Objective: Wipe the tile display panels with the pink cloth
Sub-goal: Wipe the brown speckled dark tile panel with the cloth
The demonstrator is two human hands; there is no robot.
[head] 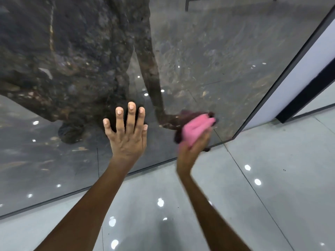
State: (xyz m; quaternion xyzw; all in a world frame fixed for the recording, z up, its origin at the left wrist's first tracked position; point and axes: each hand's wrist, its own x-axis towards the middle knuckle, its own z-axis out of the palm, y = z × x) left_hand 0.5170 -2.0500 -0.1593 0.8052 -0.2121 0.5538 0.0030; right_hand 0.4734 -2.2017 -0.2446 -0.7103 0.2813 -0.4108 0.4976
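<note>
The panel [208, 57] is glossy dark grey, mottled with brown and rust flecks and a thin gold vein toward eleven o'clock, edged by a black frame [282, 73]. The cloth [194, 130], at three o'clock of centre, is bright pink. The floor [272, 178] is pale grey, crossed by thin dark grout lines and dotted with white glints.

Your right hand [194, 145] and the pink cloth [196, 128] are motion-blurred, its fingers hidden behind the cloth; the tile panel [208, 60] runs off the top and left edges
</note>
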